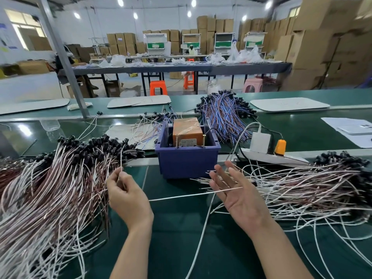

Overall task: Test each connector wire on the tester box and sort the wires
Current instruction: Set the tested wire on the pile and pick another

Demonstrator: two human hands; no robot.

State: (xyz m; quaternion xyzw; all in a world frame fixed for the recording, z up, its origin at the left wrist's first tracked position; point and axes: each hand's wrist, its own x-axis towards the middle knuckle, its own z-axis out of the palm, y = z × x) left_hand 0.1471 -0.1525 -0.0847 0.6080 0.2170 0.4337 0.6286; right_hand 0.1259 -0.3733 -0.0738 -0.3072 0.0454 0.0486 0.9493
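Note:
An orange tester box [187,129] sits inside a blue plastic bin [187,160] at the middle of the green bench. My left hand [125,195] pinches the thin end of a white wire [121,158] that rises from a big pile of white and brown wires with black connectors [60,178] on the left. My right hand [233,190] is spread open, palm up, in front of the bin. A loose white wire [181,196] lies across its fingers. Another heap of the same wires [306,186] spreads to the right.
A bundle of blue and brown wires [223,111] lies behind the bin. A white power strip with an orange plug [279,148] sits right of the bin. Papers [352,129] lie at far right. A metal post [66,63] stands at left.

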